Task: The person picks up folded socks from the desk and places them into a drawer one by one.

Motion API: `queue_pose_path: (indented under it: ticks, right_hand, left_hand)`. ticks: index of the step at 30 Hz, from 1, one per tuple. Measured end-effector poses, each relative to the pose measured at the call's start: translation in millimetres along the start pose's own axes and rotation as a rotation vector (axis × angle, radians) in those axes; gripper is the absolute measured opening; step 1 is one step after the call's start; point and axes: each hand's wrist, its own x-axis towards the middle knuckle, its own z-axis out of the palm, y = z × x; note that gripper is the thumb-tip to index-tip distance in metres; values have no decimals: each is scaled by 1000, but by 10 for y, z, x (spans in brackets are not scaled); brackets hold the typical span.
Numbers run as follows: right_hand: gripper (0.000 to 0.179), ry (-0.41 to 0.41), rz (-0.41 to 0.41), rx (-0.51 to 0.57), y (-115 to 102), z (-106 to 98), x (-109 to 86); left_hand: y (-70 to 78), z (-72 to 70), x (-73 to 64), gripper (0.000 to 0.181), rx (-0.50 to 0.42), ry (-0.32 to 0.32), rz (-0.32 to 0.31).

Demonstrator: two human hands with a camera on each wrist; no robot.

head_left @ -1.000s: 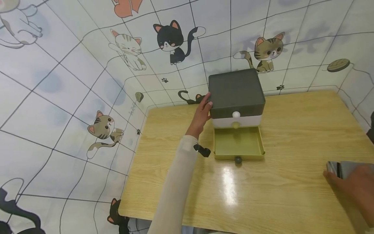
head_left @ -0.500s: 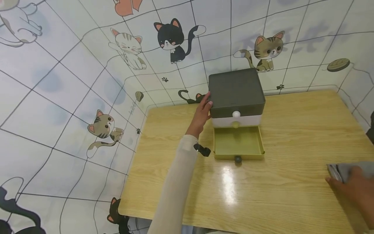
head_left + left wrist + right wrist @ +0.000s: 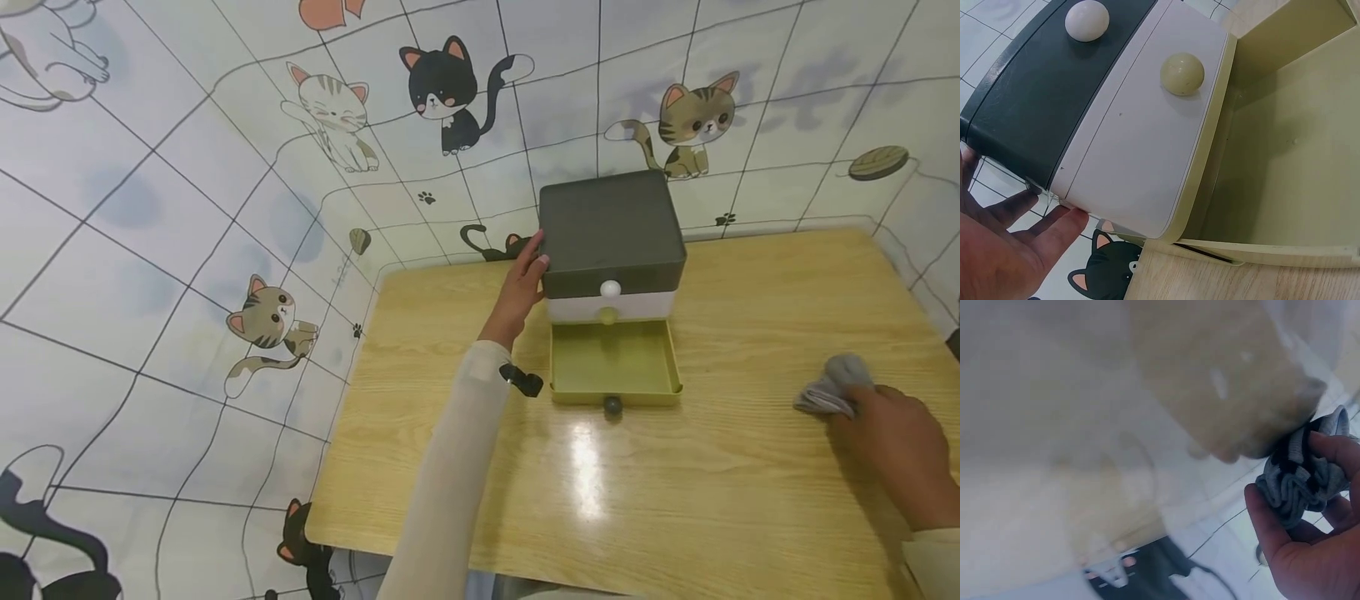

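Note:
A small drawer unit (image 3: 611, 221) stands at the back of the table, with a dark grey top tier and a white tier. Its bottom yellow-green drawer (image 3: 615, 362) is pulled out, and nothing lies in it. My left hand (image 3: 517, 292) rests against the unit's left side; in the left wrist view its extended fingers (image 3: 1063, 231) touch the dark and white tiers. At the right, my right hand (image 3: 892, 442) pinches a bunched grey sock (image 3: 832, 387) above the table. The right wrist view shows the sock's ribbed fabric and black stripes between thumb and fingers.
The light wooden table (image 3: 735, 500) has its front edge at the bottom of the head view. Behind it and along the left runs a wall covering (image 3: 187, 208) printed with cats and grid lines. A dark object (image 3: 954, 343) is cut off at the right edge.
My right hand has lifted the sock and moved it leftward and farther from me; the sock now looks more bunched. The left hand stays on the unit, and the drawer has not moved.

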Motion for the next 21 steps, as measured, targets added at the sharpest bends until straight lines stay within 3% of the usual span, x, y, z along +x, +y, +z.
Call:
queue_pose_path:
  ticks: [5, 14, 17, 21]
  right_hand:
    - [38, 24, -73, -2, -250, -101, 165]
    - [39, -35, -169, 39, -872, -435, 523]
    - [40, -53, -209, 65, -1034, -466, 599]
    - [33, -35, -324, 123, -1243, -433, 672]
  left_hand:
    - [46, 34, 17, 51, -4, -11, 11]
    - [60, 2, 2, 51, 18, 16, 4]
    - [15, -2, 34, 50, -2, 25, 1]
    - [-129, 5, 120, 46, -16, 46, 5]
